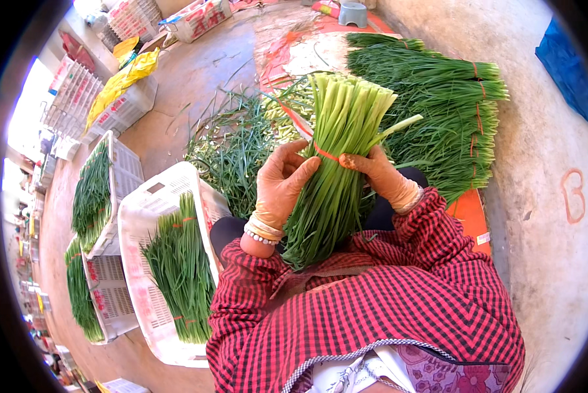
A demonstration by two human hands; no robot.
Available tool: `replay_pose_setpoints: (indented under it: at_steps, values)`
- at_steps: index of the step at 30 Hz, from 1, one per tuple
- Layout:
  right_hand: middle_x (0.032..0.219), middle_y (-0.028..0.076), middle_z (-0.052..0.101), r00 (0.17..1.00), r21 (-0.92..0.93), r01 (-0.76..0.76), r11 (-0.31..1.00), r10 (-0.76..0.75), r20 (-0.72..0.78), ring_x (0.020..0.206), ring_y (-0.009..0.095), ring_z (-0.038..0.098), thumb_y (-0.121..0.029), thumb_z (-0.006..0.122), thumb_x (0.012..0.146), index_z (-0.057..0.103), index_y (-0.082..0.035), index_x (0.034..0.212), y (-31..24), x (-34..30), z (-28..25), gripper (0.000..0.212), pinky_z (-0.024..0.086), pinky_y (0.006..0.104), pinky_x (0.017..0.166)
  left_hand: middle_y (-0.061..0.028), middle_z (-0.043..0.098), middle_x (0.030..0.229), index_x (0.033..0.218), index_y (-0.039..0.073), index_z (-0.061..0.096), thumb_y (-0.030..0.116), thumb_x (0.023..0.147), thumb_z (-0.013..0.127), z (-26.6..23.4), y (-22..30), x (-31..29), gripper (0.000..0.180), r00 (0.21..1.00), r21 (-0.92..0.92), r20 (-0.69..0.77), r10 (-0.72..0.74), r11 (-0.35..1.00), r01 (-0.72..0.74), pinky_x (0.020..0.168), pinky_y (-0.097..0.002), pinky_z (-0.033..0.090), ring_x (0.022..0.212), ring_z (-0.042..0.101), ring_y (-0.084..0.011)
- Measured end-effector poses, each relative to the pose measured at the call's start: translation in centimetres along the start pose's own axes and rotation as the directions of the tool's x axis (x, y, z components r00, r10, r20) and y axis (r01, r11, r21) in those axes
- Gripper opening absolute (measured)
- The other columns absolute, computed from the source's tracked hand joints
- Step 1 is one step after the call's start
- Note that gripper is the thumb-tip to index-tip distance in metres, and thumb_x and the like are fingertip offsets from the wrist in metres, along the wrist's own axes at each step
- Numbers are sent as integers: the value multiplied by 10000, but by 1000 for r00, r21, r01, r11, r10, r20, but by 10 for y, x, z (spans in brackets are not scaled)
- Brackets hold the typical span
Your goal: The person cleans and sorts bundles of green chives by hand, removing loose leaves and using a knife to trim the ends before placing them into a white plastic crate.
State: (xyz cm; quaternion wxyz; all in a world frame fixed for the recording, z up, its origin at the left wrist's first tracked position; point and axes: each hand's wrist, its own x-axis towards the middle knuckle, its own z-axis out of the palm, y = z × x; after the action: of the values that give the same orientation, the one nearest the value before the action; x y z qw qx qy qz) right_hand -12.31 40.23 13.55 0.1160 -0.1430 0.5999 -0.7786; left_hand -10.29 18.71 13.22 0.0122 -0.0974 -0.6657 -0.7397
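Between my hands stands a thick bundle of garlic chives [333, 216], its pale cut ends up and its dark green leaves hanging toward my lap. A red tie band [325, 153] runs around it below the pale stems. My left hand [282, 183], gloved and with a beaded bracelet at the wrist, grips the bundle's left side, thumb by the band. On the other side my right hand [380, 175], also gloved, pinches at the band with dirt on its fingertips. One stalk [402, 128] sticks out to the right. A red-and-white strip [294, 116] shows just above my left fingers.
Tied chive bundles [438, 105] lie stacked at the far right. Loose leaves and trimmings [225, 144] cover the floor ahead. To my left stands a white crate [143, 242] holding bundles, with more filled crates [120, 157] beyond. A small stool [353, 14] stands at the back.
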Motion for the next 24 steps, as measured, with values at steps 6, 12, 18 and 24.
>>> replay_pose_setpoints:
  at_steps: [6,12,18,24]
  values:
    - [1062,28,681,999,-53,-28,998,29,17,957,116,616,-224,743,885,638,-16,1183,-1,-1,-4,378,494,279,881,-44,693,896,1041,6,685,78,887,714,-21,0,5,172,975,-139,66,-212,966,219,645,-242,513,725,622,-105]
    - [1133,40,672,994,-29,43,999,-45,-99,1010,130,612,-229,759,876,624,-14,1234,2,4,-9,439,483,295,918,-79,667,1008,1113,19,646,52,895,664,-65,21,-9,221,970,-543,216,116,839,20,768,-323,525,842,624,-162]
    - [1172,52,671,999,-74,-35,997,33,-32,1069,138,607,-208,769,866,604,-14,1266,0,9,-3,475,480,311,956,-134,451,1490,1482,40,390,56,871,684,-12,49,1,678,913,311,-113,392,887,-342,1141,-374,313,1377,410,-234]
    - [1171,68,674,990,-269,118,956,-94,100,1077,166,614,-275,841,787,607,-44,1257,-7,20,30,573,487,339,954,-139,464,1436,1531,26,206,225,763,857,1,24,16,1026,984,-185,179,8,982,25,1097,-366,366,1321,444,-235]
